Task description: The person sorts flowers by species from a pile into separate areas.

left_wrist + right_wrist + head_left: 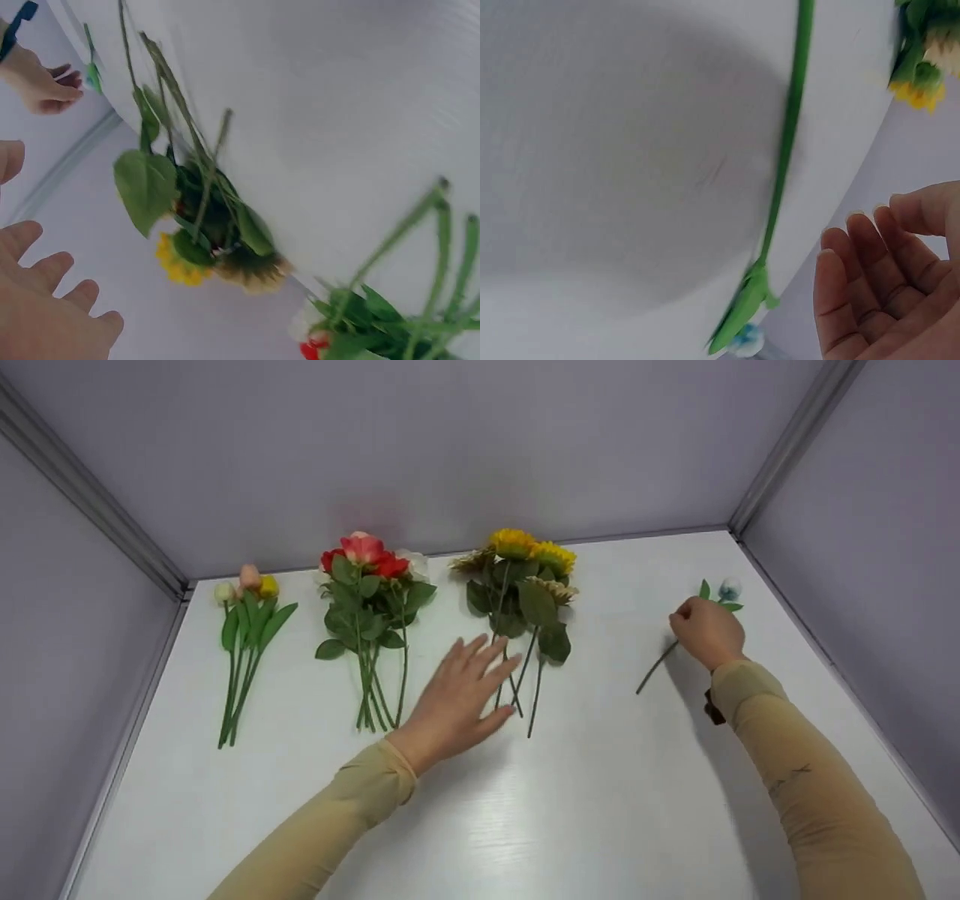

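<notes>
My left hand (459, 701) is over the stems of the sunflowers (517, 544), its fingers spread and nothing in its grasp. In the left wrist view its fingers (45, 274) show apart from the sunflower leaves (146, 187). At the right my right hand (709, 631) is above a single blue-and-white flower (729, 589) with a green stem. The right wrist view has the fingers loosely bent beside this flower's stem (784, 161), with a gap between hand and stem. Part of the flower is hidden under the hand in the head view.
Left of the sunflowers lies a bunch of red, pink and white roses (364, 551). Farther left are tulips (250, 577) in white, pink and yellow. Grey panels (465, 450) wall in the white table (480, 825) at the back and both sides.
</notes>
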A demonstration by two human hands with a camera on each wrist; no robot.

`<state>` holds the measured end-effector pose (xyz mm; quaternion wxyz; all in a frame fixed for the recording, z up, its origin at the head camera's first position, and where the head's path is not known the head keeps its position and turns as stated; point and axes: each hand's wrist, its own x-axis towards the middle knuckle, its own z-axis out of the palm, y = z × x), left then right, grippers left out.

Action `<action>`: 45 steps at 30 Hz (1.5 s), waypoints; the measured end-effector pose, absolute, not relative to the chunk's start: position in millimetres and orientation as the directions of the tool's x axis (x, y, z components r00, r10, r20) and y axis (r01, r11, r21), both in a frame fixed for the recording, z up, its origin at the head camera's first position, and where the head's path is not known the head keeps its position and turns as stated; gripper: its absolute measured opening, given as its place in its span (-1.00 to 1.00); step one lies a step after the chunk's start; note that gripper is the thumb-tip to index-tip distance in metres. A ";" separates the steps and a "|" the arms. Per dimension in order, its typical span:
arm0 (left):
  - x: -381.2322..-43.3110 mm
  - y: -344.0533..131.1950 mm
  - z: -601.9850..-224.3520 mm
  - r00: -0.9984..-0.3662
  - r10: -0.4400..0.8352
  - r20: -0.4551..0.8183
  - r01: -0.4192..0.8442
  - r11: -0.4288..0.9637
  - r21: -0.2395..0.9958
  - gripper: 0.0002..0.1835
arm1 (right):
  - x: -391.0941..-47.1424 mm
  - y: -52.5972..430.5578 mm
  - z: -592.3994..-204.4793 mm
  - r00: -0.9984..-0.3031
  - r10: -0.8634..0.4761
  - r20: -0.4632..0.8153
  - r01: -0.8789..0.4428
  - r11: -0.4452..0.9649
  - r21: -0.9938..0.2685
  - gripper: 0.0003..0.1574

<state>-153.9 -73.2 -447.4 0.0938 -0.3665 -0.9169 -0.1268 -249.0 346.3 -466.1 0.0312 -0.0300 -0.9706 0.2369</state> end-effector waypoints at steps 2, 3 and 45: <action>-147.3 -53.9 -450.5 -0.674 0.710 0.206 0.738 0.659 0.145 -0.26 | -250.3 362.0 -469.3 -0.991 0.131 0.013 0.110 0.883 -0.455 -0.61; -144.0 -45.0 -452.2 -0.654 0.737 0.174 0.757 0.640 0.134 -0.25 | -250.9 368.4 -470.6 -0.988 0.156 -0.007 0.142 0.879 -0.456 -0.60; -132.2 35.0 -467.5 -0.700 0.707 0.106 0.623 0.530 0.575 -0.53 | -256.9 351.6 -466.3 -0.942 0.250 -0.224 0.286 0.251 -0.925 -0.52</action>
